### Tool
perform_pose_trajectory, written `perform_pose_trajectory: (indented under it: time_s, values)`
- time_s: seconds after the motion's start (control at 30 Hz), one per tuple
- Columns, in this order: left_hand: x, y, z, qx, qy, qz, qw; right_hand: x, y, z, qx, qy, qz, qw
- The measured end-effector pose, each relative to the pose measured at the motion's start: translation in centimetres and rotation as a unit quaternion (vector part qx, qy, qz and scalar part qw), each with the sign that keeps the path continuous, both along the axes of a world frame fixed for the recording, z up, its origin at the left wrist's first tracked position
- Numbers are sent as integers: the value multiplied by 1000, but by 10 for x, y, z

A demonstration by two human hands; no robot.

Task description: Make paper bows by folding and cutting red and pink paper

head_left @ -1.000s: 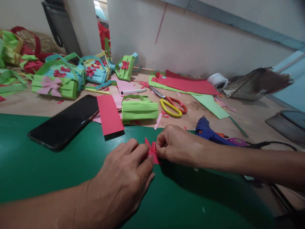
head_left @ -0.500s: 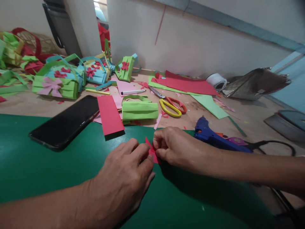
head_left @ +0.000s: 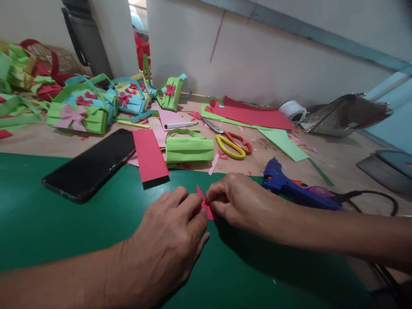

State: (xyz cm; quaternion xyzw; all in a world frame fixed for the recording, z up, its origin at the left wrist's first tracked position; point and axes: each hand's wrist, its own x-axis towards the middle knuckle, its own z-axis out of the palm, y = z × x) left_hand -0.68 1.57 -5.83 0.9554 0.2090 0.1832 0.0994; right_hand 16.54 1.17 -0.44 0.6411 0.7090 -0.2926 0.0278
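Observation:
A small piece of red paper (head_left: 212, 215) with pointed ends lies on the green board (head_left: 96, 227), partly covered by my fingers. My left hand (head_left: 175, 234) has its fingers bent and pressed onto the paper's left side. My right hand (head_left: 233, 199) pinches at the paper's right side with thumb and forefinger. Just beyond my hands sits a lime-green paper handbag (head_left: 189, 150) with a strap and no flower on its front. A folded red card (head_left: 150, 156) rests at the board's far edge, left of that bag.
A black phone (head_left: 92, 165) lies at the left. Scissors (head_left: 230, 143) with yellow and red handles and a white pen (head_left: 180, 125) lie beyond the bag. The blue glue gun (head_left: 289, 186) is beside my right forearm. Finished paper bags (head_left: 77, 118) crowd the back left.
My right hand has shifted very slightly left against the red paper. My left hand stays in place, and the view has moved a little.

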Motion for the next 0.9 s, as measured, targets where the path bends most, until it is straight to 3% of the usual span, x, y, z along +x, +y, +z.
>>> perform_pose_trajectory:
  time_s: [0.17,0.33,0.53,0.9]
  values:
    - [0,0,-1,10,-2,6,1000,5,2,3,-23,48,7,999]
    - [1,1,-2,14,-9,2,1000,14,7,-3,-125,139,-83,979]
    - [0,0,-1,13,1,-2,1000,15,4,2,-119,128,-80,981]
    - [4,0,8,-62,62,6,996,15,9,1,-152,165,-98,970]
